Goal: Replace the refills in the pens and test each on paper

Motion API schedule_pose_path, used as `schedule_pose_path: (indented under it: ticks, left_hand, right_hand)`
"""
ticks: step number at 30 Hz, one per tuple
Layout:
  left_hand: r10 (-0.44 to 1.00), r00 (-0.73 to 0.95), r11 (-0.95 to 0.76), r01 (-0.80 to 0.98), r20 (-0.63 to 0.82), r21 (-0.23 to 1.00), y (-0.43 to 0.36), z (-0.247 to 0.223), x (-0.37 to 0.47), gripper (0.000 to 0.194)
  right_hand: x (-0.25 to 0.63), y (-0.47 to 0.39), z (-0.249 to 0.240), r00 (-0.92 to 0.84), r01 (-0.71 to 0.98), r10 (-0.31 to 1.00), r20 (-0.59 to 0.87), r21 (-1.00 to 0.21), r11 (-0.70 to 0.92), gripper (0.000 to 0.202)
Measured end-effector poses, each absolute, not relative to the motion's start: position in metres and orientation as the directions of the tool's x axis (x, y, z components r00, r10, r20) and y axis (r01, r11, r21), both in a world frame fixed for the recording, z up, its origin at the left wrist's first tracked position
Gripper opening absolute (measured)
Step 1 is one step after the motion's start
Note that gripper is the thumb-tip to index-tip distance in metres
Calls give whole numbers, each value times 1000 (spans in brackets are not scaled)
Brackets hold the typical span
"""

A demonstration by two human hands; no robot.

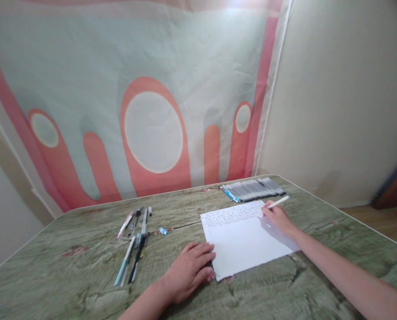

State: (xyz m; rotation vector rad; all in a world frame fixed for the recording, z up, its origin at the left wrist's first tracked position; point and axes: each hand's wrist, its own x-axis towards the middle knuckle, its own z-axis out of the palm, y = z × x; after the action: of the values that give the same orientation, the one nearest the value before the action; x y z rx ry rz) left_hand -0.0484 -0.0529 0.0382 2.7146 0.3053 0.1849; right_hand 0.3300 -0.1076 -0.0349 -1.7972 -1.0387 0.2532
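Reference: we read the clock from the middle of the sheet (pixel 248 244), with twelve o'clock towards the table's far edge. The sheet lay flat on the table (pixel 95 264), slightly turned.

Step in hand: we judged this to be handwriting, part done. Small writing (pixel 228 214) filled a band from ten to one o'clock; the rest of the sheet was blank. We could not read the words.

Right hand: our right hand (pixel 278 220) was on the sheet at one to two o'clock, its fingers closed around a white pen (pixel 279 202) whose rear end pointed up and outwards. We could not tell whether the nib touched the sheet.

Left hand: our left hand (pixel 190 271) lay palm down at eight o'clock, fingers loosely extended and slightly parted, with some fingertips over the sheet's edge. We saw nothing held in it.

Surroundings: a row of pens (pixel 256 190) lay beyond the sheet at twelve to one o'clock. A blue cap (pixel 163 231) and several loose pens (pixel 125 261) lay at nine o'clock.

Next move: in our judgement, it called for steadying the edge with the left hand and bringing the nib back towards ten o'clock, below the written band, once the row was complete.
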Motion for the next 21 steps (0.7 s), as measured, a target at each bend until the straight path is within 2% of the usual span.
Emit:
schedule_pose_path:
  ticks: [2,5,8,12,16,18,21]
  left_hand:
    - [237,968,-901,186,87,392,-54,39,-48,39]
    - [239,965,-906,183,105,381,-56,40,-49,37]
    - [246,961,-909,182,130,375,-58,37,-50,36]
    - [249,952,-914,169,180,370,-59,32,-52,36]
    - [235,939,-922,134,251,362,-53,29,-56,33]
    - [274,921,-925,175,276,337,-44,29,-62,30]
    - [437,836,-892,354,331,282,-22,27,-75,27]
  right_hand:
    - [330,-108,-33,611,521,744,270,-845,-121,14]
    - [319,-109,-21,553,596,773,311,-796,-106,18]
    - [286,-105,-4,347,647,870,350,-761,48,22]
    - [220,-86,10,127,598,941,314,-781,179,26]
    - [159,-50,8,-38,497,954,296,-823,275,32]
    - [137,-32,3,-83,467,935,344,-815,342,35]
    - [113,-17,-3,-67,439,936,346,-832,339,40]
